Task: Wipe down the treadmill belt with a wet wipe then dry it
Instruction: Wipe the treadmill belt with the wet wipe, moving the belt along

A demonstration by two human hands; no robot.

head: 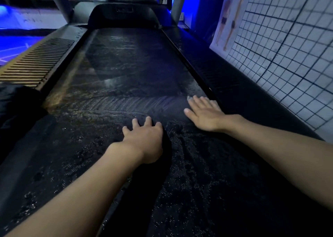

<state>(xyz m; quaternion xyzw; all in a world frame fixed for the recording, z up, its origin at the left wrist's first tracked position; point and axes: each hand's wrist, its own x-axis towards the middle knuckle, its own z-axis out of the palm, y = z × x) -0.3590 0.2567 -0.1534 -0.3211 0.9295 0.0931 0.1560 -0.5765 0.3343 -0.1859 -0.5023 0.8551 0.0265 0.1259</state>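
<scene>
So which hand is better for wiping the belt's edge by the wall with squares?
Probably the right hand. It lies flat on the belt, right beside the edge nearest the grid wall. The left hand sits mid-belt, fingers curled, farther from that edge.

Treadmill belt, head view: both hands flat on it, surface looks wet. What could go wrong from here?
1. The belt shines wet ahead of the hands; leaning weight on the left hand or right hand could let a palm slip.
2. No wipe or dry cloth shows clearly; the right hand may cover something pale at its fingertips, but I cannot tell. Bare palms would probably only smear the moisture.
3. The right hand lies close to the belt's right edge, beside the side rail; fingers could catch there.
</scene>
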